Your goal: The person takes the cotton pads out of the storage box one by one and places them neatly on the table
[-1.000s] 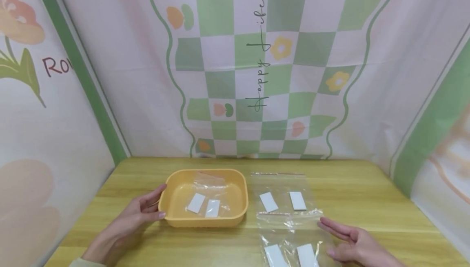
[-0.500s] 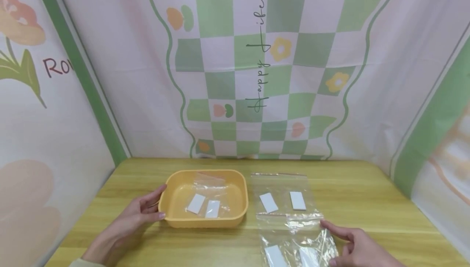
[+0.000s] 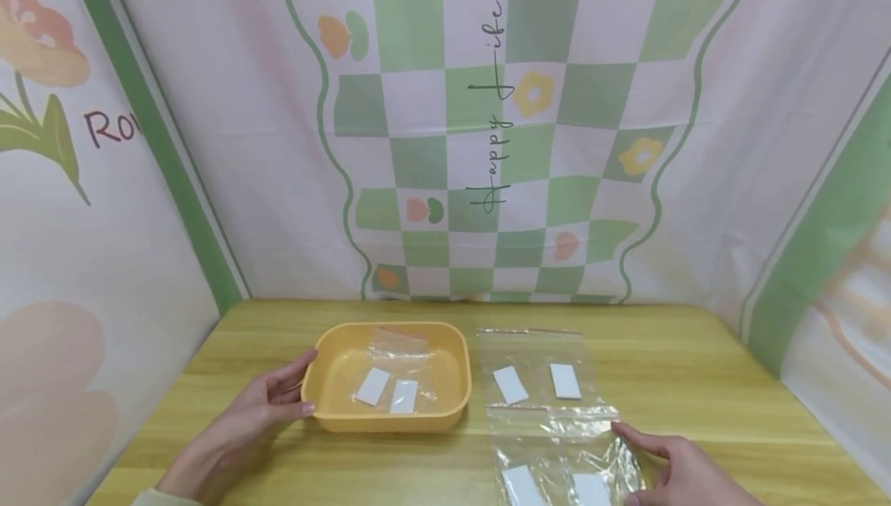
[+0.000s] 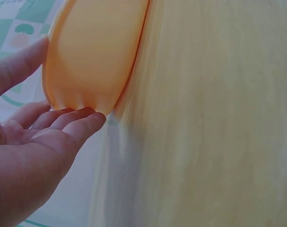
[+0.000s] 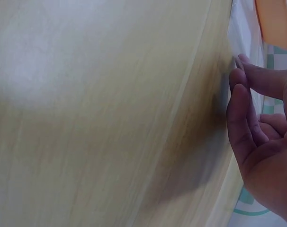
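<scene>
A yellow plastic tray (image 3: pixel 390 423) stands on the table, holding a clear zip bag (image 3: pixel 398 351) with two white rectangular pieces inside. My left hand (image 3: pixel 257 405) holds the tray's left end, thumb and fingers spread over it; in the left wrist view the fingertips (image 4: pixel 97 119) rest against its side. Right of the tray lies a second clear zip bag (image 3: pixel 536 347) with two white pieces. Nearer me, a third zip bag (image 3: pixel 550 444), also with two white pieces, is pinched at its right edge by my right hand (image 3: pixel 689 475). The bottom of that bag is cut off.
The wood-grain table (image 3: pixel 710 382) extends to the right of the bags. A printed cloth (image 3: pixel 480 251) with green checks hangs behind it, and similar cloth panels (image 3: pixel 160 243) flank both sides.
My right hand's fingers have closed on the near bag's right edge, and its right part has crinkled and shifted slightly. The left hand and tray have stayed in place.
</scene>
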### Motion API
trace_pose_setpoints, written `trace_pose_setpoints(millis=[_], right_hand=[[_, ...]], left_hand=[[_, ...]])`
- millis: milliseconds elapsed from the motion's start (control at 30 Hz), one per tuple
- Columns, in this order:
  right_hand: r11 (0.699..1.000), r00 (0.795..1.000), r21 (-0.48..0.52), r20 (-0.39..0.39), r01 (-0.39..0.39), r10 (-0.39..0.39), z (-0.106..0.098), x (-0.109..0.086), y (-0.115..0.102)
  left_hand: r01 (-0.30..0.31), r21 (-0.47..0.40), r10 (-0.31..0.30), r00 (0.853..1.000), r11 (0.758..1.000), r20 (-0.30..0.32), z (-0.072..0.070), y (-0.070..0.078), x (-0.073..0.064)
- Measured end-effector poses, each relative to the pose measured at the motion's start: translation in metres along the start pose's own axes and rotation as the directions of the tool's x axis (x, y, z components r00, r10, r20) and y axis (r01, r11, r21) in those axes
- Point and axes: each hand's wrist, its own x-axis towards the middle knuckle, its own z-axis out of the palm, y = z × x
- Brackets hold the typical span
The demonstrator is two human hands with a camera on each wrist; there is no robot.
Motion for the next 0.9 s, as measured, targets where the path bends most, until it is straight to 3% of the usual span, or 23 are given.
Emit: trace_pose_setpoints(millis=[433, 700, 900], right_hand=[[0.995, 0.999, -0.099, -0.050, -0.004, -0.001, 0.001, -0.001, -0.002], [0.999, 1.000, -0.041, -0.010, -0.007, 0.007, -0.003, -0.002, 0.002], [0.999, 0.999, -0.029, 0.013, 0.046, -0.046, -0.009, -0.003, -0.002]], left_hand=[[0.019, 0.006, -0.019, 1.000, 1.000, -0.012, 0.001, -0.002, 0.000], [0.021, 0.005, -0.020, 1.000, 1.000, -0.007, 0.000, -0.003, 0.001], [0.024, 0.007, -0.024, 1.000, 1.000, -0.007, 0.000, -0.004, 0.001]])
